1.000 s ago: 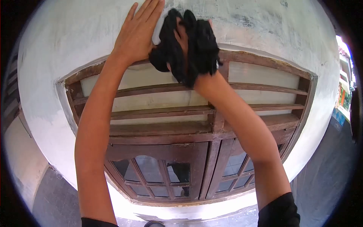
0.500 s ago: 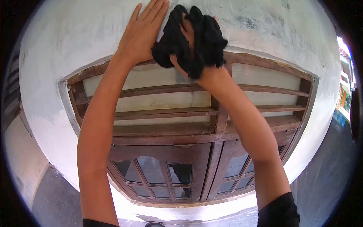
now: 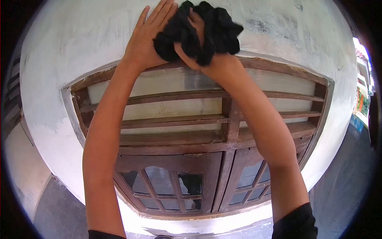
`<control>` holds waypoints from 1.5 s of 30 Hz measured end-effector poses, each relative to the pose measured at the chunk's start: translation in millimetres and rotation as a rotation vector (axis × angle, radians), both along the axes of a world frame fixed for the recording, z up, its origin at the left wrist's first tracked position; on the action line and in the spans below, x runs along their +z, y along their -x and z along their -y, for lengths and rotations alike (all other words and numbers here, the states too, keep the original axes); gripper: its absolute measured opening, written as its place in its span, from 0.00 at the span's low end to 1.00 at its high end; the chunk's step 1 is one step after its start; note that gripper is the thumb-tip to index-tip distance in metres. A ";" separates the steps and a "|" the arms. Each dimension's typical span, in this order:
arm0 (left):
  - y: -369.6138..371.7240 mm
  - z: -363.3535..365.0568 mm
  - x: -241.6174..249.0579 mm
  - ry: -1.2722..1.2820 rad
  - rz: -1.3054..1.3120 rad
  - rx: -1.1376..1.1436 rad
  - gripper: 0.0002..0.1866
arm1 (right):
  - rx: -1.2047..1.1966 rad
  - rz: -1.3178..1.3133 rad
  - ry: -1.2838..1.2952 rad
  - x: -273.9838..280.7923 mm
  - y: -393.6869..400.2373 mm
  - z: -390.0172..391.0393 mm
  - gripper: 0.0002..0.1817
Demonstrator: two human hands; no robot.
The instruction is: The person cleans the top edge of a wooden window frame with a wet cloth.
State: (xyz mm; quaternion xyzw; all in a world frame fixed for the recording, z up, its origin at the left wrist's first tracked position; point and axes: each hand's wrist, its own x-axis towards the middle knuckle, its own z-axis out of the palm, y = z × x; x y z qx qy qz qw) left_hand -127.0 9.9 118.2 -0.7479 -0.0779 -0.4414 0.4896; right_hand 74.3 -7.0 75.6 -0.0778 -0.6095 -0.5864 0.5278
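My left hand (image 3: 149,40) lies against the pale, smudged wall (image 3: 93,36) just above the wooden window frame, fingers spread and pointing up, holding nothing. Close beside it, my right hand (image 3: 197,30) is wrapped in a crumpled black cloth (image 3: 223,30) and presses it toward the wall. The cloth's folds hide most of those fingers and touch or overlap the edge of my left hand. Both arms reach up in front of the window.
Below the hands is a brown wooden window frame (image 3: 278,63) with horizontal slats (image 3: 175,119). Under it are two shutters with small glass panes (image 3: 159,179). Dark grey floor (image 3: 334,183) shows at the right, and part of a building (image 3: 362,79) beyond.
My right hand and the black cloth have moved slightly up and to the left, closer over my left hand. My left hand has stayed nearly in place.
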 end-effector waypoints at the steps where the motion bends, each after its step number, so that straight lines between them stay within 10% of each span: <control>1: 1.1 2.2 0.5 0.000 0.000 0.001 0.63 | -0.277 -0.012 0.085 8.8 4.1 6.5 0.35; 9: -4.1 0.1 0.9 -0.022 0.061 0.272 0.57 | -0.319 -0.096 0.136 -37.9 -6.2 15.0 0.36; 19: -1.8 -6.8 3.9 0.042 0.012 0.083 0.59 | -0.168 -0.118 0.299 -7.3 2.1 23.6 0.38; 24: -9.3 1.3 -4.7 -0.384 0.176 0.847 0.60 | -0.365 -0.123 0.111 -28.4 -6.4 21.1 0.39; 27: -2.3 0.7 0.2 -0.005 0.022 0.165 0.57 | -0.333 -0.110 0.144 3.6 -7.4 11.3 0.38; 30: 0.8 -0.4 1.5 0.049 0.000 0.045 0.56 | -0.133 -0.047 0.211 8.7 -9.5 16.1 0.39; 37: -4.7 7.3 -0.3 0.021 0.063 0.358 0.62 | -0.312 -0.101 0.140 -27.6 -20.4 17.3 0.45; 45: -1.3 5.5 -0.9 0.022 0.007 0.047 0.63 | -0.292 -0.074 0.196 4.3 -18.7 23.2 0.45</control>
